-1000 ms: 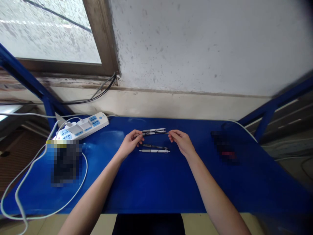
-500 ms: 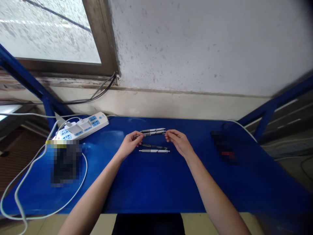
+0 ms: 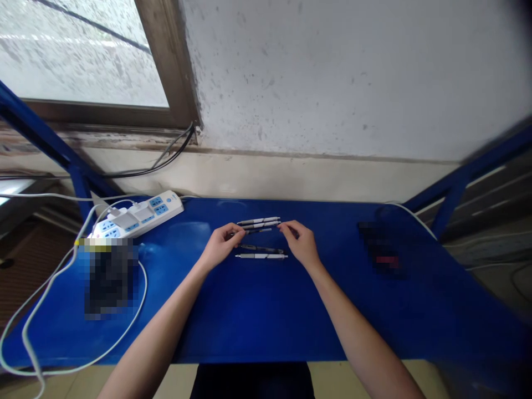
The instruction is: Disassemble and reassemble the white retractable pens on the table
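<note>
My left hand is closed, thumb and fingertips pinching a dark slim pen that points right. My right hand has thumb and fingers pinched together just beyond that pen's right end, with a small gap between. Whatever is in those fingertips, if anything, is too small to make out. Right behind the held pen lie two pens with white barrels, close together. In front of it rest a black pen and, nearest me, a white and grey pen, roughly parallel.
All this is on a blue tabletop. At the left stand a white power strip with plugs, a blurred dark object and a looping white cable. A blurred dark item lies right. Blue frame bars flank the table.
My right fingertips have closed into a tighter pinch. The pen in my left hand now shows a slimmer, shorter right end, apart from the right fingers. The other pens stay put.
</note>
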`<action>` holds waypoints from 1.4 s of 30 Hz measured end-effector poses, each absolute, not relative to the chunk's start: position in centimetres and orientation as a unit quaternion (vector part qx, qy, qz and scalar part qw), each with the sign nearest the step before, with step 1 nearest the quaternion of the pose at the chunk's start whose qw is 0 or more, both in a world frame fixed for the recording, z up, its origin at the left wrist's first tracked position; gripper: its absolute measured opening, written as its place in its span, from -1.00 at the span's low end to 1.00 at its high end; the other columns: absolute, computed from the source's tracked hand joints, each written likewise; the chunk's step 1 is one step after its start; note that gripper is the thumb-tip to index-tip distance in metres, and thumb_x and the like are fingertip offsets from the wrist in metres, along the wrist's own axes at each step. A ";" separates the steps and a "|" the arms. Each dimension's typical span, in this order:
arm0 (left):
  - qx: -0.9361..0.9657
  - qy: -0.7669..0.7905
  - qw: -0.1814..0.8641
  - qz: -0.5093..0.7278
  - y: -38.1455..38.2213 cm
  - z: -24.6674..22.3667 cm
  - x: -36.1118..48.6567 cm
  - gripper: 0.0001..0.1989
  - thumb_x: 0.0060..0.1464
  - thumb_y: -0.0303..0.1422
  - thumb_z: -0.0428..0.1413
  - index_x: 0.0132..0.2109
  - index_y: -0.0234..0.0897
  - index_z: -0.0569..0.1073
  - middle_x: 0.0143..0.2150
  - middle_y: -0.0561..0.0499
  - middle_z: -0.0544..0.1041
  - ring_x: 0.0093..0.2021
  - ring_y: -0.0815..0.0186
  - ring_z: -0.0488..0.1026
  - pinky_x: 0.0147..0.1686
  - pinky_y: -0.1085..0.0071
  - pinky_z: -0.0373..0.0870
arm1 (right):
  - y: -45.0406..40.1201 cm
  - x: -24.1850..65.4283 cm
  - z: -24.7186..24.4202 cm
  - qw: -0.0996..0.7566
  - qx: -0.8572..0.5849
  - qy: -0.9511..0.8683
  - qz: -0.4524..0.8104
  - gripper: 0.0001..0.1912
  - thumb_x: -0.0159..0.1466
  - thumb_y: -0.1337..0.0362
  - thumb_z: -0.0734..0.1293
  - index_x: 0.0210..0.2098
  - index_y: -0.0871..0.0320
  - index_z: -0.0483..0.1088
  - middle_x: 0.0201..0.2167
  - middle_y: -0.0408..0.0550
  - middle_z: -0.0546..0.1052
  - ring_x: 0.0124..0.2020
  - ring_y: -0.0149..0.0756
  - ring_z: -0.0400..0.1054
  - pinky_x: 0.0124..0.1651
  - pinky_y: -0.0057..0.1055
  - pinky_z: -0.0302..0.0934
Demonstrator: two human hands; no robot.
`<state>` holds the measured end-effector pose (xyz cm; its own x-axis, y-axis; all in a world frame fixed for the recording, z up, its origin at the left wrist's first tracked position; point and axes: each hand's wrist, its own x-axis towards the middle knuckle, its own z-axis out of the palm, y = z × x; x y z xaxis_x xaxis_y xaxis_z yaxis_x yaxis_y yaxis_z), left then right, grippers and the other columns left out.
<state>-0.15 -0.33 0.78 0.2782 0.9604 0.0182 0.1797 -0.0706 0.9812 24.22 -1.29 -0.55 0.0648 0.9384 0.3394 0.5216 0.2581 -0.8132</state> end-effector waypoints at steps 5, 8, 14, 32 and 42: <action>0.591 0.469 0.515 0.407 -0.1 0.4 -0.1 -0.68 0.08 -0.10 0.12 -0.20 -0.28 0.45 -0.50 0.09 0.38 -0.52 0.42 0.28 -0.53 0.51 0.17 | -0.3 26.8 -2.5 0.385 -0.672 -0.629 0.061 -0.85 0.16 0.21 0.32 -0.35 0.14 0.46 -0.33 0.08 0.43 -0.26 -0.08 0.29 -0.13 -0.16 0.18; 0.577 0.464 0.523 0.421 -0.1 0.3 0.0 -0.67 0.08 -0.09 0.11 -0.20 -0.28 0.44 -0.47 0.08 0.39 -0.52 0.42 0.28 -0.53 0.50 0.16 | -0.3 27.3 -3.1 0.354 -0.687 -0.633 0.046 -0.88 0.14 0.21 0.33 -0.42 0.13 0.43 -0.35 0.09 0.41 -0.25 -0.05 0.26 -0.14 -0.13 0.17; 0.557 0.457 0.537 0.439 0.1 0.1 -0.1 -0.67 0.08 -0.08 0.11 -0.19 -0.27 0.43 -0.47 0.08 0.39 -0.53 0.42 0.29 -0.54 0.51 0.16 | -0.2 26.5 -1.8 0.464 -0.602 -0.571 0.310 -0.72 0.23 0.02 0.26 -0.32 0.11 0.40 -0.45 -0.04 0.46 -0.43 -0.24 0.35 -0.39 -0.34 0.20; 0.579 0.461 0.525 0.420 0.0 0.2 -0.2 -0.68 0.10 -0.09 0.10 -0.19 -0.27 0.44 -0.48 0.08 0.40 -0.53 0.42 0.29 -0.54 0.50 0.16 | -1.1 24.8 -0.5 0.438 -0.527 -0.602 0.409 -0.65 0.25 0.00 0.25 -0.30 0.11 0.53 -0.56 -0.14 0.39 -0.52 -0.34 0.27 -0.42 -0.41 0.15; 0.586 0.465 0.513 0.419 0.2 0.4 -0.5 -0.67 0.09 -0.09 0.10 -0.19 -0.27 0.45 -0.47 0.07 0.41 -0.52 0.42 0.31 -0.53 0.50 0.19 | -1.1 25.0 -0.4 0.432 -0.532 -0.606 0.404 -0.66 0.26 0.03 0.26 -0.28 0.12 0.55 -0.55 -0.13 0.40 -0.51 -0.33 0.28 -0.40 -0.40 0.17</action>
<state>-0.53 0.20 0.36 0.2149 0.9765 0.0138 0.1152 -0.0394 0.9926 24.99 -1.13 -0.41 -0.0602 0.9938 0.0937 0.2959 0.1074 -0.9491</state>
